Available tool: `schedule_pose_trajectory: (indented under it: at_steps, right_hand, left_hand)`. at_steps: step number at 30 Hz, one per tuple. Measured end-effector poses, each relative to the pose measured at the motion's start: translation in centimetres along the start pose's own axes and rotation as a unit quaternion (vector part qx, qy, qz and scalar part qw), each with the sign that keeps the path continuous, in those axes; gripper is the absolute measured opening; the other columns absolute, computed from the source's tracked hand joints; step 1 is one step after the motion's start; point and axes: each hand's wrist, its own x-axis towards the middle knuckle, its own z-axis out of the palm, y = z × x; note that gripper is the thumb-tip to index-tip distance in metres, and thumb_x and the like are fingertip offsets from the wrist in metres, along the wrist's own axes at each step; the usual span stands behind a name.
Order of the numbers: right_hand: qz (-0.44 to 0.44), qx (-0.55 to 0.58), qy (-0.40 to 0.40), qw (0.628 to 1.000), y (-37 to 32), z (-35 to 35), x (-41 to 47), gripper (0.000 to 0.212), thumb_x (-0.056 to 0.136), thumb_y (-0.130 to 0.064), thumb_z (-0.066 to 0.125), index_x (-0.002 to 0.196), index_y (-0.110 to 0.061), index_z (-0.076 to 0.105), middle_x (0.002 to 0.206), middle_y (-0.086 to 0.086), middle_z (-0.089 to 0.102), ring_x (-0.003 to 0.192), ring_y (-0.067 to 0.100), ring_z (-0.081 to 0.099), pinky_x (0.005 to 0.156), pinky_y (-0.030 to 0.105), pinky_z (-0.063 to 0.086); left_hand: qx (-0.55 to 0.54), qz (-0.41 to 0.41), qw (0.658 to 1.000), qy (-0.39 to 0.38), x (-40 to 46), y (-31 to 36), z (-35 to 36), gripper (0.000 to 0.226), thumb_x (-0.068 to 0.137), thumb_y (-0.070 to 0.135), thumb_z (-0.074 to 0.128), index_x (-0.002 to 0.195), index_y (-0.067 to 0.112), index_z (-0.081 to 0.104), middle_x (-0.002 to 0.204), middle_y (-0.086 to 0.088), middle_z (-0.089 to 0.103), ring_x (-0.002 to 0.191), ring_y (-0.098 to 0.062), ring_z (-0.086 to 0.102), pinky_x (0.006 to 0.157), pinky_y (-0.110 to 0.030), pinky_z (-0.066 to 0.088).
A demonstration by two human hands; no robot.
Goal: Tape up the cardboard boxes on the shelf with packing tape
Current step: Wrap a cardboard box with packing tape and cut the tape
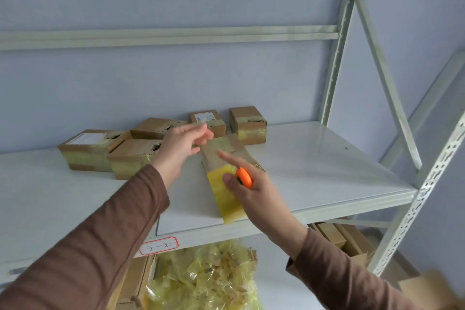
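Head view: box (227, 158) mid-shelf (314, 158), yellow tape (225, 196) down front. Right grip (247, 185) clasping orange cutter (244, 177); left grip (185, 148) loose, empty. Cut close, press end flat.

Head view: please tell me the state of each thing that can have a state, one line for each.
Left hand: open, raised above the shelf, holds nothing.
Right hand: holds the orange cutter.
Long box: lies on the shelf, yellow tape on its near end.
Five small boxes: closed, taped, at the back.
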Motion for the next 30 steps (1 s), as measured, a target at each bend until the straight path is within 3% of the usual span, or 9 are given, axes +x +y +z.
schedule_pose_trajectory:
  at_steps: [3,5,7,9,12,16,23,26,30]
  right_hand:
    - [0.099,0.051,-0.029,0.993,-0.3,-1.0,-1.0,0.017,0.104,-0.035,0.058,0.111,-0.04,0.072,0.083,-0.025,0.065,0.08,0.001,0.061,0.076,0.017,0.047]
    - [0.157,0.112,-0.071,0.979,-0.4,-2.2,-1.8,0.016,0.103,-0.04,0.058,0.113,-0.04,0.071,0.106,0.0,0.074,0.1,0.022,0.072,0.088,0.039,0.056]
    - [0.186,0.131,-0.101,0.968,-0.4,-3.3,-2.6,0.02,0.101,-0.043,0.059,0.118,-0.041,0.069,0.115,0.016,0.07,0.099,0.029,0.073,0.082,0.039,0.059]
    - [0.191,0.141,-0.101,0.966,0.0,-4.1,-3.3,0.028,0.097,-0.044,0.064,0.125,-0.044,0.065,0.118,0.018,0.065,0.097,0.027,0.071,0.08,0.032,0.059]
    - [0.175,0.196,-0.086,0.961,0.9,-5.3,-3.6,0.043,0.093,-0.037,0.073,0.132,-0.049,0.06,0.127,0.018,0.062,0.107,0.03,0.069,0.09,0.035,0.057]
    - [0.18,0.17,-0.027,0.968,1.4,-5.7,-2.4,0.027,0.1,-0.027,0.066,0.121,-0.045,0.069,0.121,0.022,0.065,0.089,0.018,0.068,0.071,0.026,0.054]
    - [0.214,0.2,0.043,0.955,2.0,-4.6,0.7,0.014,0.101,-0.022,0.063,0.105,-0.028,0.074,0.104,0.015,0.074,0.084,0.02,0.07,0.072,0.032,0.058]
    - [0.226,0.184,0.038,0.956,2.3,-4.2,1.3,0.011,0.1,-0.022,0.064,0.103,-0.028,0.074,0.094,0.007,0.07,0.079,0.018,0.067,0.068,0.029,0.056]
    - [0.231,0.165,0.033,0.958,3.1,-3.8,1.3,0.013,0.1,-0.024,0.065,0.096,-0.033,0.075,0.094,0.006,0.068,0.078,0.018,0.066,0.07,0.033,0.056]
  left_hand:
    - [0.036,0.004,0.999,0.018,4.0,0.9,0.9,0.022,0.098,0.035,0.067,0.083,0.023,0.076,0.088,0.009,0.076,0.08,-0.007,0.059,0.077,-0.027,0.045]
    - [0.05,0.005,0.998,0.027,6.6,0.6,1.8,0.02,0.097,0.033,0.068,0.081,0.023,0.076,0.081,0.013,0.073,0.07,-0.001,0.058,0.068,-0.022,0.041]
    - [0.064,0.013,0.998,0.021,8.7,0.0,2.5,0.021,0.098,0.032,0.068,0.08,0.024,0.075,0.077,0.016,0.073,0.071,0.003,0.061,0.066,-0.02,0.041]
    - [0.088,0.012,0.996,0.001,10.4,-1.0,2.9,0.021,0.097,0.034,0.069,0.082,0.023,0.077,0.094,0.01,0.074,0.093,-0.008,0.061,0.084,-0.025,0.047]
    - [0.13,0.0,0.991,-0.034,12.2,-2.6,2.7,0.021,0.095,0.038,0.071,0.088,0.02,0.08,0.12,-0.001,0.071,0.127,-0.022,0.057,0.111,-0.037,0.038]
    - [0.223,-0.027,0.972,-0.071,13.7,-4.2,2.3,0.036,0.085,0.055,0.076,0.103,0.024,0.082,0.138,0.003,0.065,0.122,-0.011,0.054,0.097,-0.025,0.035]
    - [0.328,-0.02,0.943,-0.058,15.6,-7.1,2.3,0.048,0.088,0.059,0.071,0.119,0.023,0.078,0.141,-0.002,0.064,0.132,-0.02,0.056,0.11,-0.035,0.044]
    - [0.325,-0.023,0.944,-0.05,15.7,-8.2,2.1,0.045,0.089,0.055,0.072,0.121,0.024,0.076,0.134,-0.001,0.068,0.123,-0.018,0.062,0.103,-0.031,0.047]
    - [0.272,-0.026,0.962,-0.032,15.9,-9.0,2.4,0.061,0.092,0.038,0.076,0.146,0.02,0.055,0.105,-0.009,0.07,0.098,-0.017,0.063,0.088,-0.024,0.045]
